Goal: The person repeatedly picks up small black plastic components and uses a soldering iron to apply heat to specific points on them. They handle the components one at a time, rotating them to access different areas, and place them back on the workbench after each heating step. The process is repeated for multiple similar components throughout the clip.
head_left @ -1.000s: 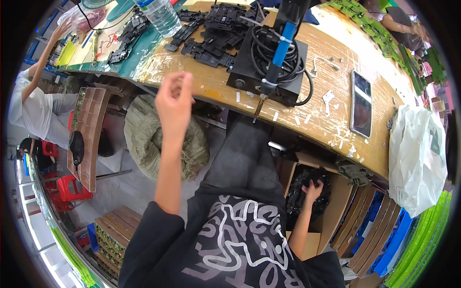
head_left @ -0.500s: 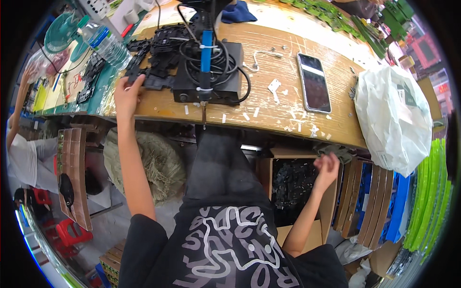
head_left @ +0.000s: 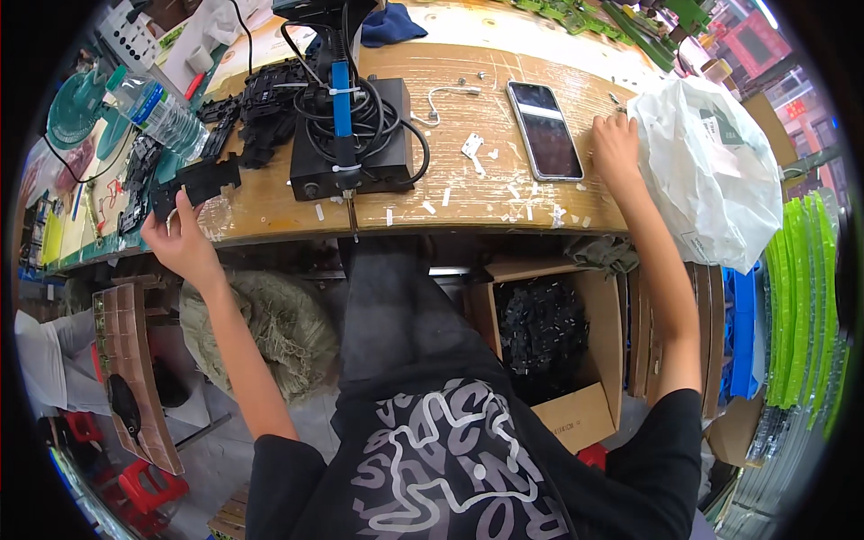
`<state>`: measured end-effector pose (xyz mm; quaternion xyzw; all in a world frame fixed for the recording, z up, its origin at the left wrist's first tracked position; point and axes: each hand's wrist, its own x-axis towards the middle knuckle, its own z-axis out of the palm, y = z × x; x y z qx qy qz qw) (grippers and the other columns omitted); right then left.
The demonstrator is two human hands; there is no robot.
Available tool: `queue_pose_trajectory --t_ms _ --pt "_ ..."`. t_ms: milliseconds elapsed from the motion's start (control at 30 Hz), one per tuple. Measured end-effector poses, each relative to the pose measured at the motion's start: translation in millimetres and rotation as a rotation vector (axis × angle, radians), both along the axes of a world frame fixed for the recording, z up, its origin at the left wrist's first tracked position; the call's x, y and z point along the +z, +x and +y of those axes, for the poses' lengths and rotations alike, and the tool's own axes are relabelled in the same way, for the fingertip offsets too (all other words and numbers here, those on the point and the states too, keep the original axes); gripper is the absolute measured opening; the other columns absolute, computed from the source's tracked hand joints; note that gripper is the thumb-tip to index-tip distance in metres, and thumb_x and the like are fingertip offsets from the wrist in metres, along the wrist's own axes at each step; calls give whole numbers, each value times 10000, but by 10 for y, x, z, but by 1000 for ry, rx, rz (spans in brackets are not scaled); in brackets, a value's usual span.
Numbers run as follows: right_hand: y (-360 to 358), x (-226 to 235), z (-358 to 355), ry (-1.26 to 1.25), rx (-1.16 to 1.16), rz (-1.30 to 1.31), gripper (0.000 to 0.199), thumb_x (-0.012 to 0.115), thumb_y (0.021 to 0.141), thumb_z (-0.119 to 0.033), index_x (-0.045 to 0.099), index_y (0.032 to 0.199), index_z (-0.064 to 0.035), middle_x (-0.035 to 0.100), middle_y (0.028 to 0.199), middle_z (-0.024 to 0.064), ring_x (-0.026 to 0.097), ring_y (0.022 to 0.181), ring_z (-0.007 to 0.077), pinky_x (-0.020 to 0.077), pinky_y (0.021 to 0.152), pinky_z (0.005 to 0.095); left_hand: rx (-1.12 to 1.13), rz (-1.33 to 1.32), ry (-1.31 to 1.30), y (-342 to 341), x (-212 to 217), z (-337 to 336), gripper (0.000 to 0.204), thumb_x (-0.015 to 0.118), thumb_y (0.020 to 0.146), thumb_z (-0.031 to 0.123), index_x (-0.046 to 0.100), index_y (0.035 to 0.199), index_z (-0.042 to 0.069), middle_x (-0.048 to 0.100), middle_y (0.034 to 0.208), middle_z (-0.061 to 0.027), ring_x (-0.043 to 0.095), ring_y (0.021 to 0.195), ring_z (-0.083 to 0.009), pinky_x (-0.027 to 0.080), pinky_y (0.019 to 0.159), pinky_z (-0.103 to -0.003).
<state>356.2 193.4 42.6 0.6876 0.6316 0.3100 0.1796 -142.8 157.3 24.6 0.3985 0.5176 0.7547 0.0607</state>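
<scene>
Black in colour, a flat part is pinched between the thumb and fingers of the left hand, at the near left edge of the bench. The right hand is rested on the bench at the right, fingers curled downward; whether anything is gripped cannot be told. Just beside it a white plastic bag is noted, its contents hidden. A phone is laid to the left of that hand. Farther left, similar black parts are heaped, and a capped clear bottle is seen holding clear liquid. Below the bench, an open cardboard box is filled with small black pieces. At the left, a woven green sack is placed; its contents cannot be made out. Farther left, a brown compartmented tray is observed, a black pouch-like item against it.
</scene>
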Motion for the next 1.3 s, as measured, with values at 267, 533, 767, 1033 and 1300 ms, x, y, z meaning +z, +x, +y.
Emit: queue_pose_trajectory --t_ms 267,533,767,1033,1300 --pt "223 -129 223 -86 83 -269 122 543 724 -129 662 745 -121 643 761 38 542 881 215 325 831 376 -32 -92 104 154 175 -408 300 598 772 21 393 986 -26 496 895 -96 531 814 -161 508 661 -272" --pt "343 -70 140 83 345 37 88 505 691 -31 581 734 -44 611 740 114 555 786 253 411 712 348 -513 -349 -163 569 333 -1091 227 437 874 140 416 1070 28 514 926 -90 513 725 -138 431 629 -238" --pt "-105 -60 -71 343 351 733 135 472 795 -75 565 883 -32 598 806 156 572 764 309 442 641 369 -1064 -880 -457 1120 82 -1354 297 292 920 259 387 1108 50 419 810 -77 406 511 -110 333 357 -201" --pt "-168 -91 -114 378 415 1014 168 519 792 -64 574 948 -34 608 822 174 606 732 271 458 653 329 -1235 -818 -682 1375 -80 -1464 295 338 901 288 369 1081 57 408 794 -70 402 520 -100 331 377 -198" --pt "250 -16 251 353 262 1381 305 527 771 -108 544 1066 -29 598 1014 106 593 874 190 459 752 269 -1350 -615 -809 1539 -287 -1574 389 416 867 353 354 1109 55 436 849 -83 429 571 -97 362 446 -194"
